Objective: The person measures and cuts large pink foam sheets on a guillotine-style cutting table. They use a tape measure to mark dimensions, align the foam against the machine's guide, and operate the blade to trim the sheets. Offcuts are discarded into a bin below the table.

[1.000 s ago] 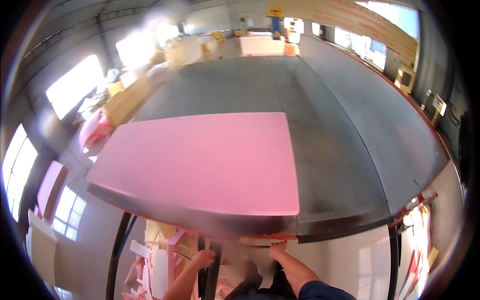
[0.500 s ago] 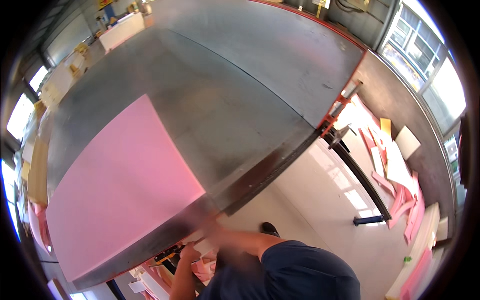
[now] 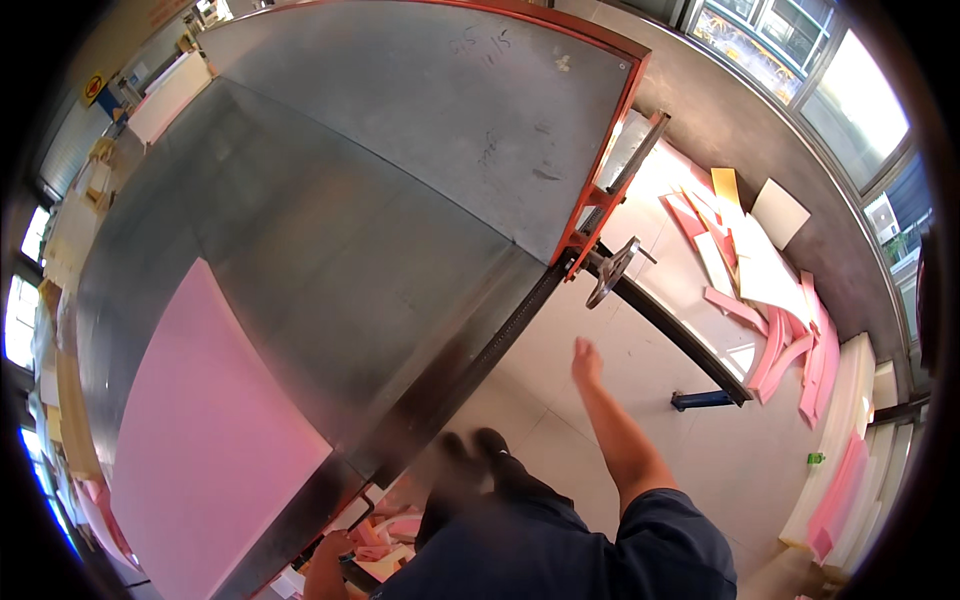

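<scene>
A large pink foam board lies flat on a big grey metal table, at its near left part. My right hand is stretched out over the floor to the right of the table edge, fingers apart, holding nothing. It is nearest to a metal handwheel on the table's red frame, not touching it. My left hand is low at the table's near edge, beside pink foam scraps; its fingers are partly hidden.
Pink, white and yellow foam offcuts lie piled on the light floor at the right, along a wall with windows. A dark rail with a blue foot runs out from the handwheel. A small green object sits on the floor.
The view has swung to the right, so the table now lies to my left. My right hand has left the table's near edge and reaches out over the floor.
</scene>
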`<state>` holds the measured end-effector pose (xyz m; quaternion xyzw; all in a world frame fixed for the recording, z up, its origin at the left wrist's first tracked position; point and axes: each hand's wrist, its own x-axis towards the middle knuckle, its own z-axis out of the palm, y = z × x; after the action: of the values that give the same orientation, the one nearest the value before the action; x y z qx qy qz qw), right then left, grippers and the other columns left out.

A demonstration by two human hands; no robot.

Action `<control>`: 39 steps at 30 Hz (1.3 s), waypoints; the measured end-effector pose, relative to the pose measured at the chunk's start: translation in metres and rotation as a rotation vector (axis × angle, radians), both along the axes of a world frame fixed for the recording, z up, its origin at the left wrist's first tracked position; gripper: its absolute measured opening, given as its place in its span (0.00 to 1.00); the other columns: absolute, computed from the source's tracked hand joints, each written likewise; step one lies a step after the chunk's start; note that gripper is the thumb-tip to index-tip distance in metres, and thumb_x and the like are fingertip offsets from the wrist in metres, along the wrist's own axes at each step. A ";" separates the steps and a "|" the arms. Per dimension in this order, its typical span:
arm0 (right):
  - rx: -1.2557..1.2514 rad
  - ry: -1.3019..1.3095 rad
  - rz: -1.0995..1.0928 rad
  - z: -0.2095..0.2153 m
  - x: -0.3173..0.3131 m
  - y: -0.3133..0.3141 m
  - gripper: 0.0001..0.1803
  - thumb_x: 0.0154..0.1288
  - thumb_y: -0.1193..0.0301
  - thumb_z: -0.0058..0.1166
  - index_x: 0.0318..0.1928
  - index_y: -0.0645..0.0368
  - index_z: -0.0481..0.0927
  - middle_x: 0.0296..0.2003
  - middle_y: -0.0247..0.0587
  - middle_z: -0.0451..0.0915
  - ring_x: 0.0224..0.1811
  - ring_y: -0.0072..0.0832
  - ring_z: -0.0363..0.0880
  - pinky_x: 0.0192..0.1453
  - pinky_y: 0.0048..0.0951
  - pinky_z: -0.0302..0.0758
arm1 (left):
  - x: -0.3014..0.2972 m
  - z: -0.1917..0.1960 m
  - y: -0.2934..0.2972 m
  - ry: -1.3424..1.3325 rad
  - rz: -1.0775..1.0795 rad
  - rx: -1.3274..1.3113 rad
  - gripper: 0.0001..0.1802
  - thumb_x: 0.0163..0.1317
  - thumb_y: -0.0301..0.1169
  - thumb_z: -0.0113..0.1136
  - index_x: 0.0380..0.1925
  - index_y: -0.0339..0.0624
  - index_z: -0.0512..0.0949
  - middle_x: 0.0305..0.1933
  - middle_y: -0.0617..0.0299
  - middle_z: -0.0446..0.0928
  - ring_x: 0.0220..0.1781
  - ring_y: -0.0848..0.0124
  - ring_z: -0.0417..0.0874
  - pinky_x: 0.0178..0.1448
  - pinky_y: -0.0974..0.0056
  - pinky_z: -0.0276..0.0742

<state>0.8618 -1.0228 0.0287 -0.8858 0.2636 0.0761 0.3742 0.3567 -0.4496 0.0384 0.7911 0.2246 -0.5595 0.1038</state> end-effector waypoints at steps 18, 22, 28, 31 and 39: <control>0.783 -0.031 -0.462 0.056 0.345 -0.190 0.32 0.74 0.43 0.41 0.24 0.58 0.74 0.17 0.39 0.74 0.17 0.36 0.76 0.28 0.44 0.76 | 0.429 0.105 -0.113 -0.880 0.714 -0.426 0.20 0.50 0.19 0.61 0.46 0.36 0.83 0.44 0.58 0.86 0.42 0.72 0.84 0.45 0.65 0.80; -0.093 0.177 -0.191 0.061 0.370 -0.256 0.41 0.60 0.32 0.51 0.42 0.63 0.81 0.39 0.52 0.84 0.42 0.44 0.86 0.51 0.50 0.77 | 0.447 0.070 -0.176 -0.843 0.658 -0.447 0.29 0.51 0.14 0.59 0.58 0.32 0.74 0.50 0.53 0.83 0.42 0.73 0.81 0.44 0.68 0.77; -0.330 0.102 -0.106 0.100 0.291 -0.150 0.37 0.66 0.48 0.51 0.69 0.54 0.64 0.52 0.59 0.81 0.57 0.51 0.79 0.60 0.50 0.73 | 0.490 0.077 -0.297 -0.777 0.789 -0.628 0.28 0.53 0.17 0.60 0.57 0.32 0.75 0.50 0.53 0.83 0.41 0.75 0.81 0.45 0.69 0.77; -0.329 0.046 -0.098 0.096 0.291 -0.149 0.37 0.67 0.48 0.50 0.70 0.54 0.63 0.50 0.60 0.82 0.53 0.53 0.81 0.57 0.51 0.75 | 0.528 0.094 -0.329 -0.661 0.731 -0.563 0.27 0.52 0.20 0.63 0.57 0.35 0.77 0.50 0.57 0.84 0.42 0.77 0.80 0.45 0.70 0.75; -0.684 -0.068 0.485 0.113 0.381 -0.211 0.25 0.65 0.48 0.55 0.48 0.56 0.85 0.42 0.47 0.84 0.49 0.45 0.81 0.54 0.46 0.76 | 0.581 0.085 -0.368 -0.804 0.534 -0.534 0.19 0.55 0.26 0.65 0.49 0.38 0.82 0.37 0.62 0.87 0.31 0.77 0.81 0.39 0.68 0.77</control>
<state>1.2432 -1.2336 0.1422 -0.9974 0.0451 0.0409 0.0381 0.9378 -0.8177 0.1232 0.8041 0.2106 -0.2049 0.5168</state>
